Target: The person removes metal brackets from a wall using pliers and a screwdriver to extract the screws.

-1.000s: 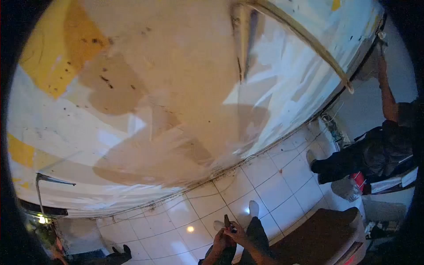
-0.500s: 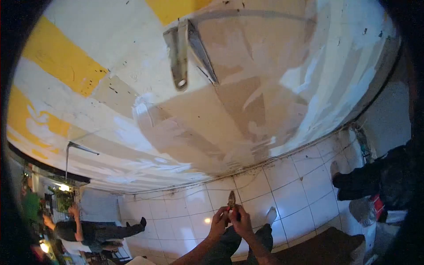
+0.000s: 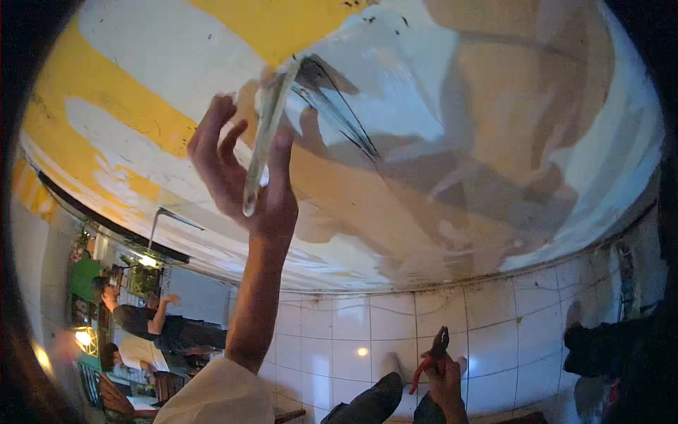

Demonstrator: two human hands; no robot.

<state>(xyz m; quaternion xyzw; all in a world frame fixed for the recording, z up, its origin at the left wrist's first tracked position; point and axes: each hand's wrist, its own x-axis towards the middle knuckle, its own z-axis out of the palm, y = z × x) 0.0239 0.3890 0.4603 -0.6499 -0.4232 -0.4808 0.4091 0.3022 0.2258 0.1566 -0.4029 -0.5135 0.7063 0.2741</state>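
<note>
My left hand (image 3: 244,169) is raised to the wall, thumb on one side of a narrow metal bracket (image 3: 270,134) and fingers on the other. The fingers are spread and curved, with gaps showing between them and the metal; whether a fingertip touches it near the top cannot be made out. Beside the bracket, a dark-edged slanted metal piece (image 3: 339,116) juts from the wall. Low down, my right hand (image 3: 446,389) is closed round pliers (image 3: 439,344) with red handles, their jaws pointing up.
The painted wall (image 3: 417,205) has yellow, white and tan patches. A thin bent rod (image 3: 155,227) sticks out at left. White floor tiles (image 3: 487,346) run along the wall's foot. People (image 3: 145,321) are at lower left, and another person's dark-clothed leg (image 3: 607,346) is at right.
My left hand has left the pliers and risen to the bracket. My right hand now holds the pliers alone, lower right. The view has shifted, and the bracket appears more edge-on.
</note>
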